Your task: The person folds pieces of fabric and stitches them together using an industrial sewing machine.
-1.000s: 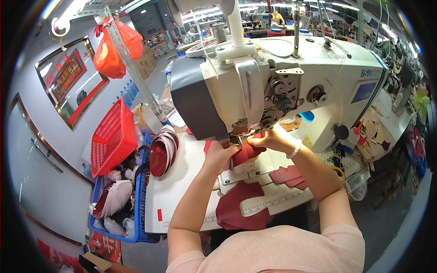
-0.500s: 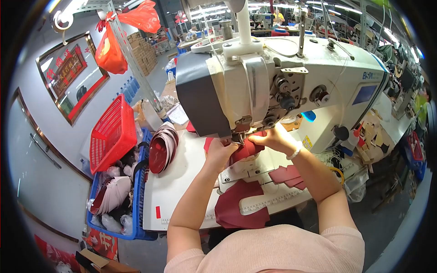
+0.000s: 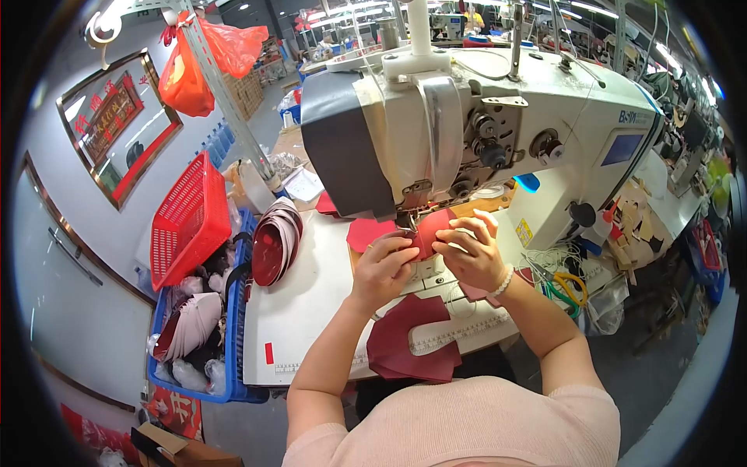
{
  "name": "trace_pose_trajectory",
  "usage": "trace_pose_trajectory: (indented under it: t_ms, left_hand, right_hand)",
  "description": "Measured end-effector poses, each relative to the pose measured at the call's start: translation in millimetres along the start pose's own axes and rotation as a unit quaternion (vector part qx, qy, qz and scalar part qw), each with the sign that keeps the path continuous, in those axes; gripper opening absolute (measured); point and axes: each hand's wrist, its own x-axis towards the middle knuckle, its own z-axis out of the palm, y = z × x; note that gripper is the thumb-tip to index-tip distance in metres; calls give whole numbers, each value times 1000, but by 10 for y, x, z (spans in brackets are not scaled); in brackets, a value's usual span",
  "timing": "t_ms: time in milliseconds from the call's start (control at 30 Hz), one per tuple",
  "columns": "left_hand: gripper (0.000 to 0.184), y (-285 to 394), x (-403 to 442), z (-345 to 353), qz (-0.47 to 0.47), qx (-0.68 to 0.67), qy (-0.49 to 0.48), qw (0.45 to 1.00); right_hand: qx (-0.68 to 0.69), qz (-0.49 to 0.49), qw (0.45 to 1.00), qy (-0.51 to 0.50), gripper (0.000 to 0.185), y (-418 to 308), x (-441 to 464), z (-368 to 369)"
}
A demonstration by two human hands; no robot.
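Observation:
A white sewing machine stands across the table, its needle area low over a curved red leather piece. My left hand is closed at the piece's left edge, thumb and fingers pinching it just below the presser foot. On the other side my right hand has curved fingers at the piece's right edge, its fingertips closed on it. Another red part lies left of the foot. Closer to me are flat dark-red cut pieces, lying partly over the table's ruler strip.
A stack of curved red-and-white pieces stands on the table's left. Beyond that edge are a blue crate with bagged items and a red basket. Scissors with yellow and green handles lie right, by tangled thread.
Both hands have moved slightly down and toward me from the presser foot. The right-hand fingers have lifted and curled, and more of the red piece shows. The scissors have come into view.

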Motion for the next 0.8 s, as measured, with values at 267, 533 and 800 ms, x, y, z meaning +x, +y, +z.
trace_pose_trajectory:
  t_ms: [267,533,800]
  left_hand:
    - [30,-55,61,7,55,40,5,998]
    - [27,-334,116,88,-24,52,19,998]
    - [53,-398,-239,235,-146,109,56,982]
  right_hand:
    - [-6,18,1000,-15,25,-12,89,-42]
    - [-31,58,990,-124,28,87,384,-16]
    - [-27,49,990,-128,33,148,366,12]
